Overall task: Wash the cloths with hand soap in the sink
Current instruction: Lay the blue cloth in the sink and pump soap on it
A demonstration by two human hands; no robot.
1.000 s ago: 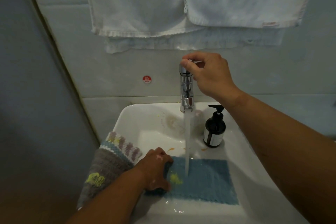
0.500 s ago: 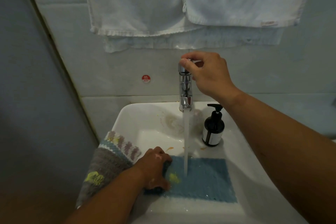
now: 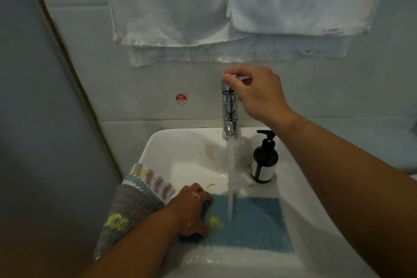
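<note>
In white sink (image 3: pixel 162 149) below hung towels (image 3: pixel 169 7) | blue cloth (image 3: pixel 255 223) under stream (image 3: pixel 230 176) | left hand (image 3: pixel 191 210) grips it | right hand (image 3: pixel 255 95) pinches tap (image 3: pixel 229 115)

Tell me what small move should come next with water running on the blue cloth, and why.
Probably release the tap and move the right hand to the soap bottle beside it: water streams onto the blue cloth, which the left hand grips in the sink, and no lather shows.
</note>
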